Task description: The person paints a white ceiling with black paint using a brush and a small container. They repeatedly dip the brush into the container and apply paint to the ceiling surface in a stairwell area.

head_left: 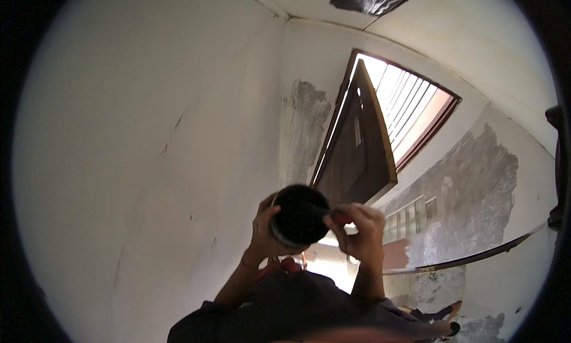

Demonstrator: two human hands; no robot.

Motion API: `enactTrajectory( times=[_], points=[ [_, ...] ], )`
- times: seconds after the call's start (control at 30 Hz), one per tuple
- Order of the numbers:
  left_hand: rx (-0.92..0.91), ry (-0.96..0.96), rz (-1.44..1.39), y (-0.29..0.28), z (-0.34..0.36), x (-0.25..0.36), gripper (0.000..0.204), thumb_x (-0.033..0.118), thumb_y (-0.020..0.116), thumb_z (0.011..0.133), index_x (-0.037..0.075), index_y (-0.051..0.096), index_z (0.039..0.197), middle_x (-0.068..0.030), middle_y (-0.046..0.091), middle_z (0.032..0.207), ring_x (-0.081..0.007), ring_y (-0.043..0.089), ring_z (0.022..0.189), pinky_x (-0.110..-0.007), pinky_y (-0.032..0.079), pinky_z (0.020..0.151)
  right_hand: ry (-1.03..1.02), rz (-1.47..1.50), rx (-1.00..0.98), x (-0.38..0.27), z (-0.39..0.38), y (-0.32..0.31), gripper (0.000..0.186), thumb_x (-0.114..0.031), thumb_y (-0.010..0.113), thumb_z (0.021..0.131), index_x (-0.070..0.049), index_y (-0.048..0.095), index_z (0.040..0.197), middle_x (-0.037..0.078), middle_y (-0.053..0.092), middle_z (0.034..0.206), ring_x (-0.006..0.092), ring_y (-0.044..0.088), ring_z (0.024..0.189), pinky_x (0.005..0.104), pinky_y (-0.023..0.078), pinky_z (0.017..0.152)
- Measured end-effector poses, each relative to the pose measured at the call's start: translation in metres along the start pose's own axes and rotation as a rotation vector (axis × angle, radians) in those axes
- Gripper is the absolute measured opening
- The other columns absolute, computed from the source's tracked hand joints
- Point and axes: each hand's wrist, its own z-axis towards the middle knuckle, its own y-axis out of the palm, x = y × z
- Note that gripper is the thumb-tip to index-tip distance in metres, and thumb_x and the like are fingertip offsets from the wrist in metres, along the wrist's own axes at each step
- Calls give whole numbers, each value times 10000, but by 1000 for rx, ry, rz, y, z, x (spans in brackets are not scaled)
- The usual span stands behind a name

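My left hand (262,229) is wrapped round the side of a round container (282,237), held in front of my chest. Its inside looks black, and I cannot make out how full it is. The fingers of my right hand (363,231) are closed on the red handle of a brush-like tool (341,218). That tool's dark end reaches over the container's opening and blends into the black inside, so its tip is hidden.
A pale, scuffed wall (148,152) fills the left. Ahead, a dark wooden door or shutter (351,146) stands ajar beside a barred opening (404,99). Dark grey patches (476,176) cover parts of the right wall. A curved dark edge (476,258) crosses at lower right.
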Motion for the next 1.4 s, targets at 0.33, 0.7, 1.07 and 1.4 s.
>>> enactTrajectory(
  times=[0.33, 0.7, 1.07, 1.4],
  points=[
    [-52, 32, 90, 6, 20, 15, 1079, 431, 955, 543, 197, 361, 1412, -277, 478, 1383, -480, 529, 1246, -536, 508, 1005, 146, 29, 246, 13, -11, -20, 207, -188, 814, 838, -28, 711, 921, 62, 713, 739, 106, 645, 616, 233, 439, 519],
    [-59, 58, 86, 14, 25, 23, 1109, 463, 957, 506, 221, 374, 1417, -284, 473, 1374, -469, 532, 1248, -534, 518, 990, 53, -40, 165, 20, -5, -19, 220, -162, 844, 794, -38, 723, 929, 78, 730, 766, 128, 671, 624, 254, 470, 533],
    [-32, 24, 168, 19, 22, 27, 1120, 477, 965, 486, 167, 395, 1399, -266, 488, 1331, -454, 554, 1207, -528, 519, 967, -118, -194, 41, 21, -9, -20, 273, -198, 858, 728, -78, 726, 934, 74, 685, 742, 216, 666, 618, 310, 494, 550],
    [-56, -36, 123, 15, 26, 27, 1151, 417, 999, 431, 142, 408, 1380, -255, 524, 1352, -446, 523, 1264, -511, 479, 1031, -203, -161, 103, 27, -15, -34, 295, -214, 872, 697, -101, 750, 941, 74, 680, 713, 210, 642, 582, 302, 493, 539]
  ],
)
